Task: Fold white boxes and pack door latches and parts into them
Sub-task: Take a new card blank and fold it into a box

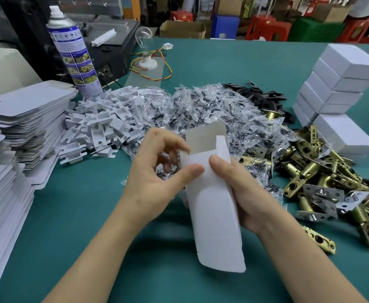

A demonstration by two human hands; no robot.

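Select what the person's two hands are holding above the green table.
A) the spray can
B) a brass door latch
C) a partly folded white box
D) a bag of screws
C: the left hand and the right hand both grip a partly folded white box, thumbs on its front, with its top flaps open.

Partly folded white box (214,206): held tilted above the near middle of the surface, pinched between left hand (155,171) and right hand (244,193), thumbs on its front; top end open with the grey inside showing, rounded flap at the bottom. Flat box blanks (26,110): white, stacked along the left edge. Finished white boxes (340,79): closed, stacked at the right edge. Brass door latches (314,171): loose heap near the right edge. Clear screw packets (212,106): wide central pile. White plastic pieces (104,119): pile left of the packets. Flat black plates (264,95): behind the packets.
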